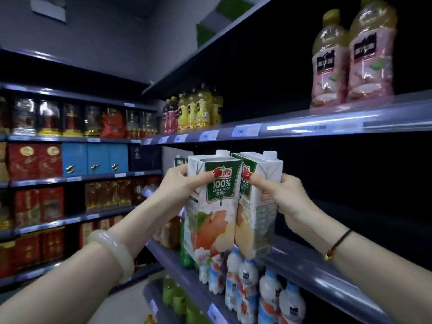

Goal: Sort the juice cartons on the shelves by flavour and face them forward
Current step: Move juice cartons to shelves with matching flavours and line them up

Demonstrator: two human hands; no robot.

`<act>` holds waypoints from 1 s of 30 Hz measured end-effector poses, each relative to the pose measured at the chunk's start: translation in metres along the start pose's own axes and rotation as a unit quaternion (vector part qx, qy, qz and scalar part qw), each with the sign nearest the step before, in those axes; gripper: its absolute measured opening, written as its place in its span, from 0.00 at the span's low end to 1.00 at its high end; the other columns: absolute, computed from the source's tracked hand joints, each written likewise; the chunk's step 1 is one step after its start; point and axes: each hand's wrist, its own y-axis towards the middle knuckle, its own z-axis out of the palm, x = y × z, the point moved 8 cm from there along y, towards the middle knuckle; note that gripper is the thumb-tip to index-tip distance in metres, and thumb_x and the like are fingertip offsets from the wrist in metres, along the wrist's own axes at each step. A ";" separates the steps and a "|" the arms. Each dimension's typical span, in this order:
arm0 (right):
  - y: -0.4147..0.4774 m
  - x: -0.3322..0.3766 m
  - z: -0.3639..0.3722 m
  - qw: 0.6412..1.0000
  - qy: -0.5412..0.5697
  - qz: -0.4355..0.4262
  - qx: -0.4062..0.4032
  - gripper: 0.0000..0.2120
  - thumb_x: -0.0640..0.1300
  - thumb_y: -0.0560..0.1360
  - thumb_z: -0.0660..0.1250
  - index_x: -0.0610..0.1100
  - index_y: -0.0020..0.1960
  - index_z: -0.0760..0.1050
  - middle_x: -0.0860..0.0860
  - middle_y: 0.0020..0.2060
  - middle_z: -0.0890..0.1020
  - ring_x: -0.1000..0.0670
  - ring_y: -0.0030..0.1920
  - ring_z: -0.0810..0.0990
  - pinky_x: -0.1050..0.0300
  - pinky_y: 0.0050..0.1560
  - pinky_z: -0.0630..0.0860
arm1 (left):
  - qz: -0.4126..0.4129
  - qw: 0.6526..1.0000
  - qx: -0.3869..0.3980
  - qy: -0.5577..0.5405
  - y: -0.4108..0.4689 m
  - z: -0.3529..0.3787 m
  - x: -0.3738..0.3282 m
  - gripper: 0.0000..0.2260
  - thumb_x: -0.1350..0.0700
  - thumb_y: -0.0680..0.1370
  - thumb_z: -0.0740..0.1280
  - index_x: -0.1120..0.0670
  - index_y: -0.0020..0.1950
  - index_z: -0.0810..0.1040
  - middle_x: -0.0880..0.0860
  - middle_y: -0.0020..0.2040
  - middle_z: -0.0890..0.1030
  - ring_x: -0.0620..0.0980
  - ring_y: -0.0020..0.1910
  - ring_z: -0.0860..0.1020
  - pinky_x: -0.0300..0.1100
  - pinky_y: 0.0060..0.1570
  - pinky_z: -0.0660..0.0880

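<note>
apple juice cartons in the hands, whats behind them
A third carton peeks out behind the left hand; the rest of the shelf behind the held cartons is covered or dark.

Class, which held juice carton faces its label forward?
The left carton, in the left hand: its whole apple juice label shows. The right carton, in the right hand, is turned aside.

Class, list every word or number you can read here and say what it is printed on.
"100%": white-and-green juice carton in the left hand.
"APPLE JUICE": same carton.
"苹果汁": same carton.
Mostly covered: matching carton in the right hand.
Too blurred: shelf price tags, pink bottle labels.
</note>
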 end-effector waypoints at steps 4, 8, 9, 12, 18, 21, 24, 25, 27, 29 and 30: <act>0.033 -0.009 -0.005 0.999 -0.008 -0.025 -0.037 0.08 0.46 0.63 0.77 0.46 0.40 0.82 0.55 0.35 0.86 0.57 0.35 0.84 0.69 0.28 0.74 | 0.030 0.999 0.028 -0.015 0.054 0.002 0.020 0.08 0.61 0.70 0.74 0.57 0.49 0.82 0.57 0.44 0.86 0.56 0.43 0.85 0.43 0.36 0.81; 0.052 -0.020 -0.015 0.995 -0.032 -0.044 -0.087 0.09 0.45 0.64 0.78 0.48 0.43 0.81 0.57 0.36 0.86 0.57 0.36 0.84 0.68 0.29 0.76 | 0.063 0.996 0.061 -0.022 0.094 0.011 0.039 0.08 0.59 0.68 0.76 0.53 0.46 0.83 0.54 0.44 0.86 0.54 0.43 0.85 0.43 0.37 0.81; 0.055 -0.023 -0.017 0.993 -0.040 -0.045 -0.097 0.10 0.46 0.64 0.78 0.48 0.43 0.81 0.57 0.37 0.86 0.57 0.36 0.84 0.68 0.28 0.76 | 0.068 0.994 0.073 -0.035 0.101 0.015 0.044 0.10 0.58 0.66 0.77 0.52 0.45 0.83 0.54 0.44 0.86 0.53 0.43 0.85 0.42 0.37 0.81; 0.063 -0.028 -0.027 0.989 -0.061 -0.042 -0.128 0.11 0.47 0.63 0.78 0.48 0.43 0.81 0.56 0.37 0.86 0.56 0.37 0.85 0.65 0.30 0.77 | 0.070 0.990 0.110 -0.062 0.123 0.027 0.059 0.13 0.57 0.63 0.79 0.53 0.45 0.83 0.55 0.45 0.86 0.54 0.44 0.85 0.42 0.38 0.81; 0.073 -0.042 -0.048 0.979 -0.068 -0.023 -0.191 0.13 0.46 0.61 0.78 0.47 0.44 0.82 0.52 0.37 0.87 0.52 0.39 0.86 0.58 0.37 0.78 | 0.063 0.981 0.164 -0.081 0.163 0.056 0.086 0.10 0.55 0.63 0.76 0.49 0.42 0.85 0.53 0.44 0.86 0.53 0.43 0.85 0.43 0.39 0.81; 0.076 -0.050 -0.055 0.974 -0.070 -0.008 -0.215 0.14 0.47 0.60 0.79 0.47 0.44 0.82 0.51 0.38 0.87 0.51 0.39 0.86 0.57 0.39 0.78 | 0.049 0.976 0.186 -0.098 0.176 0.070 0.103 0.09 0.55 0.63 0.77 0.50 0.42 0.85 0.54 0.44 0.86 0.52 0.42 0.85 0.39 0.37 0.80; 0.078 -0.065 -0.062 0.968 -0.077 0.023 -0.237 0.15 0.48 0.59 0.79 0.46 0.44 0.83 0.50 0.38 0.87 0.50 0.39 0.86 0.55 0.41 0.79 | 0.023 0.979 0.179 -0.091 0.189 0.078 0.122 0.12 0.53 0.62 0.78 0.54 0.43 0.83 0.55 0.43 0.86 0.54 0.43 0.85 0.48 0.43 0.80; 0.078 -0.070 -0.064 0.966 -0.077 0.033 -0.244 0.13 0.48 0.60 0.78 0.46 0.43 0.83 0.49 0.37 0.87 0.50 0.38 0.86 0.56 0.40 0.79 | 0.017 0.980 0.178 -0.091 0.194 0.080 0.127 0.15 0.52 0.61 0.79 0.55 0.44 0.83 0.55 0.43 0.86 0.55 0.43 0.85 0.50 0.45 0.80; 0.081 -0.074 -0.066 0.964 -0.085 0.039 -0.250 0.12 0.46 0.62 0.78 0.45 0.44 0.83 0.49 0.37 0.87 0.50 0.38 0.86 0.59 0.37 0.78 | 0.001 0.979 0.180 -0.099 0.203 0.083 0.134 0.20 0.51 0.59 0.79 0.58 0.46 0.82 0.55 0.42 0.86 0.55 0.43 0.85 0.49 0.46 0.79; 0.086 -0.074 -0.065 0.963 -0.107 0.030 -0.246 0.12 0.45 0.65 0.77 0.44 0.47 0.83 0.49 0.39 0.87 0.50 0.40 0.86 0.60 0.37 0.77 | -0.010 0.977 0.182 -0.108 0.210 0.085 0.139 0.19 0.52 0.62 0.79 0.59 0.48 0.82 0.55 0.41 0.86 0.54 0.42 0.85 0.45 0.41 0.80; 0.089 -0.073 -0.066 0.962 -0.115 0.029 -0.246 0.12 0.45 0.66 0.76 0.44 0.48 0.82 0.49 0.40 0.87 0.50 0.40 0.86 0.59 0.38 0.78 | -0.018 0.977 0.181 -0.115 0.213 0.087 0.143 0.16 0.55 0.64 0.79 0.59 0.48 0.81 0.55 0.41 0.86 0.53 0.41 0.85 0.42 0.38 0.80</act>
